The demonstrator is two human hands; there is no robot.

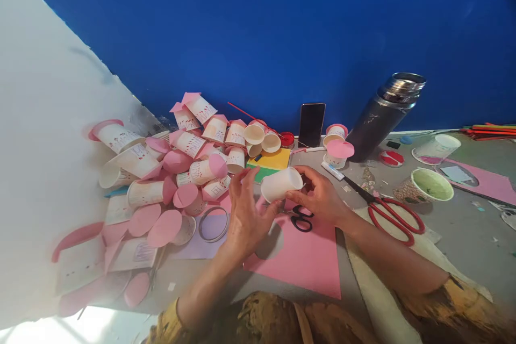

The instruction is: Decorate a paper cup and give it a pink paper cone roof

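Note:
A plain white paper cup (278, 185) lies tilted in the air, its mouth facing right. My right hand (322, 193) grips it at the rim, thumb below and fingers behind. On the cup's other side is my left hand (248, 220), fingers raised and apart, with the thumb close to the underside; contact there is unclear. Below them lies a pink paper sheet (306, 263) with a round cut-out at its left. Small black-handled scissors (301, 223) rest on that sheet, blades partly hidden. A roll of tape (213, 224) sits left of my left hand on lilac paper (191, 247).
Decorated cups with pink paper pieces (189, 142) pile up at left. A phone (312, 124) leans on the blue wall. A dark flask (382, 118), red-handled scissors (397, 220), a green-lined cup (427, 185) and a glue tube (332, 170) stand or lie at right.

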